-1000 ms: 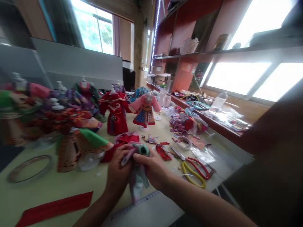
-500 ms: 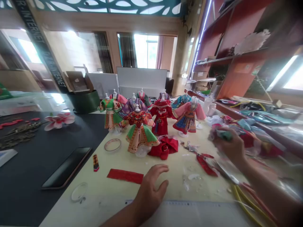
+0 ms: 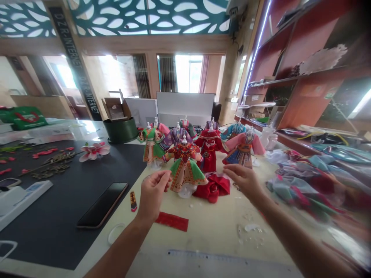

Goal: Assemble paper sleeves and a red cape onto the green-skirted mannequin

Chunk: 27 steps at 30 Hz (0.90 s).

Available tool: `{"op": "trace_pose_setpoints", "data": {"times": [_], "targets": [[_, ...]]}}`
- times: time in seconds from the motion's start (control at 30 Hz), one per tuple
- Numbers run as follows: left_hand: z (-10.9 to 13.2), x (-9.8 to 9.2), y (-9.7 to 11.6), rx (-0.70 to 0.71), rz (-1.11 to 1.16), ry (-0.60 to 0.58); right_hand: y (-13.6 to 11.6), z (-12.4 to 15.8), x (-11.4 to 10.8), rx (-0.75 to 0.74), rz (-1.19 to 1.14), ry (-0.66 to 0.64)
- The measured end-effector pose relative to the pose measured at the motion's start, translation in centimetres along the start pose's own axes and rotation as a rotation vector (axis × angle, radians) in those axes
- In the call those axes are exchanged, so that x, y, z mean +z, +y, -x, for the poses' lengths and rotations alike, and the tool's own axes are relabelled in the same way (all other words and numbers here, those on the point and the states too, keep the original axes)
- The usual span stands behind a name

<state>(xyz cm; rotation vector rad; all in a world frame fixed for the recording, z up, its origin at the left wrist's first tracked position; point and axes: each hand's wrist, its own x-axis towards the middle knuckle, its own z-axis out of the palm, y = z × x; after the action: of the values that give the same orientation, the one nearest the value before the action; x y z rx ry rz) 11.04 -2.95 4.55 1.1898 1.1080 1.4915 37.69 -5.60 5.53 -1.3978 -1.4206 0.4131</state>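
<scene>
My left hand (image 3: 152, 193) is raised just left of a small green and red doll dress (image 3: 188, 172) on a stand, thumb and fingers pinched together. Whatever it may hold is hidden. On the other side, my right hand (image 3: 245, 179) is closed in a pinch near a red dress (image 3: 210, 154) and a pink and blue dress (image 3: 242, 152); nothing clear shows in its fingertips. Between the hands, a folded piece of red cloth (image 3: 213, 188) lies on the table. Below my left hand is a flat red fabric strip (image 3: 172, 221).
A ruler (image 3: 207, 256) lies along the near edge. Small white bits (image 3: 252, 228) are scattered at right, beside a heap of sheer fabrics (image 3: 310, 185). Leftward are a patterned tab (image 3: 133, 201), a phone (image 3: 102, 204) and a pink flower (image 3: 94, 151). More dressed stands are behind.
My right hand has come from the fabric heap toward the dresses, and the greenish thing in it no longer shows. My left hand has risen and its fingers have closed. The view has shifted.
</scene>
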Motion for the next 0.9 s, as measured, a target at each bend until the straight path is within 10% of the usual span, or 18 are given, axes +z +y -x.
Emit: {"op": "trace_pose_setpoints", "data": {"times": [0.27,0.9], "targets": [[-2.0,2.3,2.3,-0.167,0.215,-0.107,-6.2,-1.6,6.8,0.119,-0.374,-0.067],[-2.4,3.5,2.6,-0.122,0.220,-0.048,-6.4,-2.1,9.4,0.116,-0.514,0.025]]}}
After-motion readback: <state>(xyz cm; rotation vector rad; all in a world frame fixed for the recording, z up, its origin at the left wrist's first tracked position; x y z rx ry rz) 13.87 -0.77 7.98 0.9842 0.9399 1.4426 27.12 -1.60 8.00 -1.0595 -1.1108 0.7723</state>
